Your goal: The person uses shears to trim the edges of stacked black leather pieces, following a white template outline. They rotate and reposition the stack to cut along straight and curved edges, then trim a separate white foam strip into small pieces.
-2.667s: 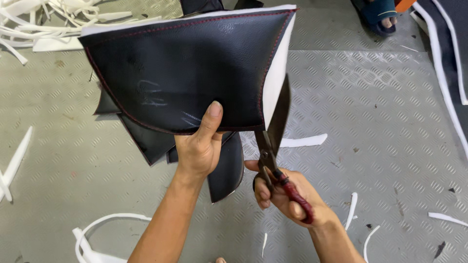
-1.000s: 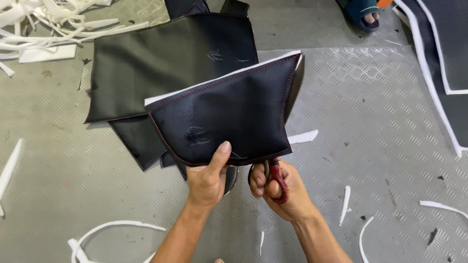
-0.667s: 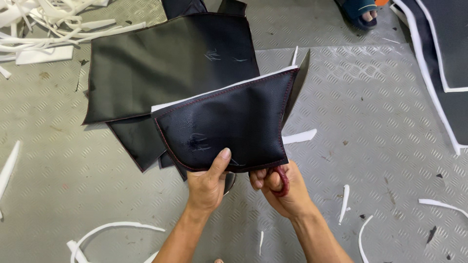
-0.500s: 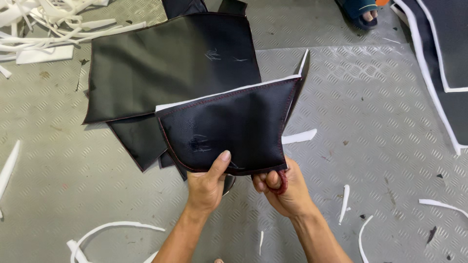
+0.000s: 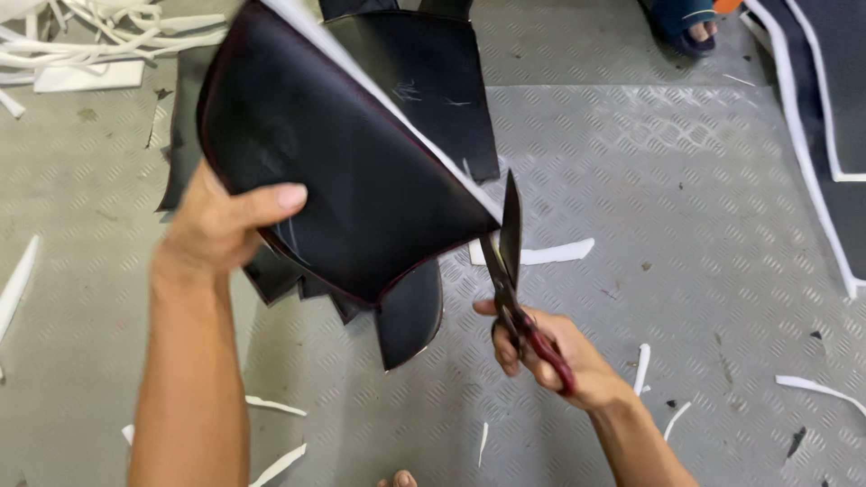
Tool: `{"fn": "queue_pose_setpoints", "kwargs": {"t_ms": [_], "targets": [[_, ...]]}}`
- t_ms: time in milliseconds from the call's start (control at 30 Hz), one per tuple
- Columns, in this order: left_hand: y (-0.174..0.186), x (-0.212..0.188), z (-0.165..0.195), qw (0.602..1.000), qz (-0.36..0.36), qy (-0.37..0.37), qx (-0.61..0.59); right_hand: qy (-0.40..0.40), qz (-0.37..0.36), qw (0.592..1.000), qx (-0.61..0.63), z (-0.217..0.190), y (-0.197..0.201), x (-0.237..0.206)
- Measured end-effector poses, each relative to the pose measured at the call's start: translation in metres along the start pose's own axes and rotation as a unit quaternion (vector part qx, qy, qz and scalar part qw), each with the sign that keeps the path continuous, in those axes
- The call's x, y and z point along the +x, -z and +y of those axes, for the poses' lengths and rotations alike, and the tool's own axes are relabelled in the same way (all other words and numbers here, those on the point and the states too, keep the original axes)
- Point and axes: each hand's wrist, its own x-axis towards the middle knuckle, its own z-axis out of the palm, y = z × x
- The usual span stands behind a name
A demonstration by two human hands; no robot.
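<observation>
My left hand (image 5: 221,225) grips a black leather panel (image 5: 352,180) with dark red stitching and a white foam edge, holding it up and tilted above the floor. My right hand (image 5: 550,352) holds red-handled scissors (image 5: 510,261) with the blades parted, their tips at the panel's white lower right edge. More black panels (image 5: 424,81) lie flat on the floor behind and under the held piece.
A ribbed metal floor plate (image 5: 686,198) lies to the right, strewn with white foam offcuts (image 5: 541,254). A heap of white strips (image 5: 72,36) sits at top left. Another person's sandalled foot (image 5: 686,20) is at the top; black panels with white trim (image 5: 830,90) at far right.
My left hand has swung the panel up and leftward, turning it to a steep tilt. The scissors came out from under the panel and now stand with blades apart at its white edge.
</observation>
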Motion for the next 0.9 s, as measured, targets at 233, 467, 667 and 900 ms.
{"fn": "queue_pose_setpoints", "kwargs": {"t_ms": [233,467,667,900], "targets": [[0.011,0.035,0.037,0.985,-0.071,0.025,0.158,-0.044,-0.023,0.999,-0.003,-0.008,0.008,-0.009],[0.008,0.043,0.047,0.984,-0.076,0.057,0.149,-0.068,-0.017,0.997,0.024,-0.010,0.009,-0.016],[0.006,0.045,0.048,0.982,-0.063,0.070,0.165,-0.064,-0.024,0.997,0.048,-0.010,0.010,-0.020],[0.004,0.045,0.042,0.980,-0.068,0.063,0.174,-0.063,-0.016,0.998,-0.008,-0.012,0.009,-0.016]]}}
